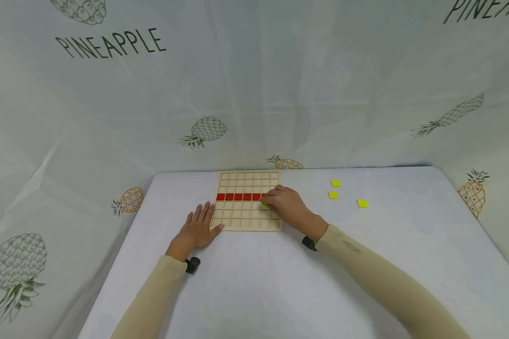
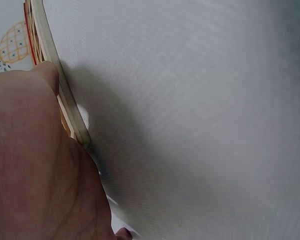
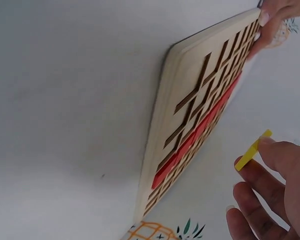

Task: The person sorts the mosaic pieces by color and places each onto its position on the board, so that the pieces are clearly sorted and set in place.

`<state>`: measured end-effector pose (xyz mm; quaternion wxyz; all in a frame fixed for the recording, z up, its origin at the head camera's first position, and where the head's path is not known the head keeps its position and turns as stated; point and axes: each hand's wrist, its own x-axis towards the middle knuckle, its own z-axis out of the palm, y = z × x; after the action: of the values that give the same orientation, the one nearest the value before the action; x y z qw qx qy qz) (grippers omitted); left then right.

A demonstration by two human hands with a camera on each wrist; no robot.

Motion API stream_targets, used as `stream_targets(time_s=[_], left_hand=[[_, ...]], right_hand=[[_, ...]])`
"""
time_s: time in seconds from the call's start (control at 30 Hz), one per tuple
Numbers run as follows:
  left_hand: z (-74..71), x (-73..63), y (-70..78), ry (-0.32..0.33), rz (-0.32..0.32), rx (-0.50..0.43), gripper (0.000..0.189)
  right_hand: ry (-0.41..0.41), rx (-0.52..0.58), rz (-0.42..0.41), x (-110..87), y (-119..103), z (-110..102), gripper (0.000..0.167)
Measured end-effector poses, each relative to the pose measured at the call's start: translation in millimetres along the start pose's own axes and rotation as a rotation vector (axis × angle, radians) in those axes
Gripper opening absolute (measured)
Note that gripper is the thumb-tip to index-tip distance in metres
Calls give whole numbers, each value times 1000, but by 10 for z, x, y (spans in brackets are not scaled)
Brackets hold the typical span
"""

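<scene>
A wooden grid board lies on the white table, with a row of red square tiles running across its middle. My left hand rests with straight, spread fingers along the board's left side. Its thumb touches the near left corner, and the left wrist view shows the board's edge against that hand. Over the right part of the board, my right hand pinches a yellow square tile between thumb and forefinger. In the right wrist view the tile is tilted and clear of the grid.
Right of the board lie three loose yellow tiles: one at the back, one just in front of it and one farther right. A pineapple-print cloth hangs behind and beside the table.
</scene>
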<state>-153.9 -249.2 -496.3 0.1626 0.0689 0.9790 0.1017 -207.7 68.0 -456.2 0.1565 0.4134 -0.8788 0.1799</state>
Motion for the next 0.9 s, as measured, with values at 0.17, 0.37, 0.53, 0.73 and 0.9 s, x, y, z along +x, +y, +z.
stream_targets(time_s=[0.17,0.37,0.53,0.73,0.9], left_hand=[[-7,9,3,-4,0,7,87],[-86,-58,80,-18,-10,5,85],[-116,-96,120,-16,-19,1,85],[-43,-18,60,-28,-33,51,87],[-2,33,8,-19,-30,56,88]], right_hand=[[22,34,-10,134,-73,75,15],[14,26,-6,292,-172,162,15],[-8,48,2,398,-255,228,16],[-43,80,33,511,-344,329,17],[-68,78,54,599,-421,414,19]])
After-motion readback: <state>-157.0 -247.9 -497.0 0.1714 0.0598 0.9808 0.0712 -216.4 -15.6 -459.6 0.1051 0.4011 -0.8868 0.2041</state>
